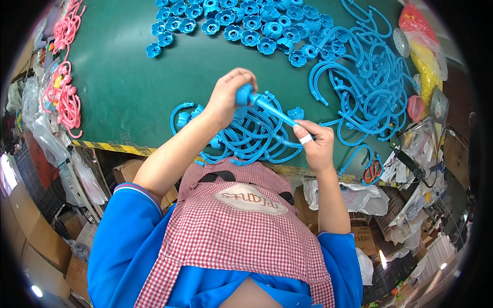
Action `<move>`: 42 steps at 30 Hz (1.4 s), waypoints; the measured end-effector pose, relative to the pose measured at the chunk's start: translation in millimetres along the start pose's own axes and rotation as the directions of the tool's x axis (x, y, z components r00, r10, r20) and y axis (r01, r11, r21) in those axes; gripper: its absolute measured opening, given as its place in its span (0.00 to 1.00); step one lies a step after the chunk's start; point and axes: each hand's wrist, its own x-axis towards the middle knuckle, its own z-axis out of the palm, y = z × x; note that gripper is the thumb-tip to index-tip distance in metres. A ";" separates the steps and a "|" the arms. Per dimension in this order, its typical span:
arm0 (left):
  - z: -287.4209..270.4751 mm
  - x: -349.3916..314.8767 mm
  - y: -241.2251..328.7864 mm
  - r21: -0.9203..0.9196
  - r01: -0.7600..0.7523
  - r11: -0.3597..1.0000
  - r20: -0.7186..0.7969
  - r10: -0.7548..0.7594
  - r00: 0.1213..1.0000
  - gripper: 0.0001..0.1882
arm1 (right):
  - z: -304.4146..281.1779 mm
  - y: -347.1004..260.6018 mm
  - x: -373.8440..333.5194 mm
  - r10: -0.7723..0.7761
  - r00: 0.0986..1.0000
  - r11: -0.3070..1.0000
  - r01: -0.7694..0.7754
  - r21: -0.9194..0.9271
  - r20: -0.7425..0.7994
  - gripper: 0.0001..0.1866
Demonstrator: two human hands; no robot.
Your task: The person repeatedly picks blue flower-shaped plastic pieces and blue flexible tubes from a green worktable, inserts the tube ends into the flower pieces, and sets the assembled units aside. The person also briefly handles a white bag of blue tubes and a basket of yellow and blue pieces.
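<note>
My left hand is closed around a blue flower-shaped cup, above the near part of the green table. From the cup's narrow end a blue tube slants down to the right. My right hand pinches the tube's other end between thumb and fingers, and a white wrap circles the thumb. Beneath both hands lies a heap of coiled blue cords with cups on some of them. Inside the cup, the join with the tube is hidden.
Several loose blue cups are spread along the far side of the green table. Tangled blue cords cover its right side, with orange-handled scissors near the front edge. Pink cords line the left edge; plastic bags sit far right.
</note>
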 end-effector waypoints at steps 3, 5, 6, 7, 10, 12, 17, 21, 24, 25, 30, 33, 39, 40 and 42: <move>7.8 -20.3 -8.0 0.173 -0.088 0.981 0.017 0.086 0.996 0.15 | -5.3 -5.9 5.1 0.271 0.947 0.934 -0.301 0.190 0.171 0.12; -7.1 -24.4 -12.0 0.212 -0.064 0.975 0.029 0.059 0.998 0.16 | -4.5 13.0 3.0 0.431 0.815 0.797 -0.545 0.260 0.388 0.13; -22.8 -19.0 -18.0 0.430 -0.140 0.892 0.081 0.116 0.990 0.16 | 1.9 29.1 7.1 0.257 0.913 0.908 -0.341 0.245 0.317 0.13; -37.4 -13.4 -21.8 0.621 -0.212 0.755 0.146 0.155 0.977 0.17 | 9.6 49.1 14.6 0.066 0.967 0.969 -0.121 0.214 0.248 0.14; -33.1 1.6 15.7 0.933 -0.265 0.243 0.216 0.210 0.954 0.19 | -21.3 126.9 70.1 0.087 0.934 0.966 -0.164 -0.201 -0.345 0.19; -1.6 30.6 39.1 0.988 -0.151 -0.029 0.154 0.139 0.978 0.17 | -25.1 156.5 102.1 0.230 0.837 0.962 -0.273 -0.015 -0.497 0.28; -14.0 139.3 -13.5 0.788 -0.236 -0.569 0.534 0.440 0.722 0.06 | -3.6 131.8 127.5 0.436 0.872 0.884 -0.370 0.285 -0.223 0.21; -7.9 149.7 -19.7 0.644 -0.329 -0.691 0.667 0.297 0.683 0.08 | -33.8 102.6 77.2 0.477 0.869 0.869 -0.443 0.220 -0.131 0.21; -0.9 115.7 -7.0 0.897 -0.399 -0.191 0.439 0.488 0.754 0.09 | -31.4 48.1 35.5 0.166 0.870 0.946 -0.274 -0.175 -0.465 0.24; -2.7 104.4 -3.8 0.935 -0.353 0.018 0.303 0.472 0.828 0.09 | -33.9 41.8 20.7 0.141 0.895 0.983 -0.179 -0.051 -0.422 0.22; 31.7 41.6 1.2 -0.063 0.119 0.991 -0.046 -0.122 0.991 0.13 | -24.8 6.4 -17.7 0.153 0.987 0.822 -0.103 0.560 -0.042 0.21; 29.9 30.2 3.0 0.043 0.064 0.997 -0.071 -0.061 0.996 0.13 | -24.1 2.9 -15.6 0.127 0.991 0.820 -0.123 0.559 0.031 0.22; 18.1 27.1 14.0 0.139 0.021 0.990 -0.017 -0.018 1.000 0.13 | -29.1 1.6 -20.0 0.065 0.992 0.774 -0.118 0.622 0.107 0.26; 19.4 26.4 14.7 0.188 0.010 0.982 -0.021 -0.006 1.000 0.13 | -29.6 2.8 -20.4 0.043 0.991 0.748 -0.115 0.654 0.125 0.26; 15.5 29.1 14.6 0.185 0.020 0.983 -0.023 -0.016 1.000 0.13 | -32.6 3.5 -18.9 0.020 0.991 0.717 -0.105 0.689 0.129 0.27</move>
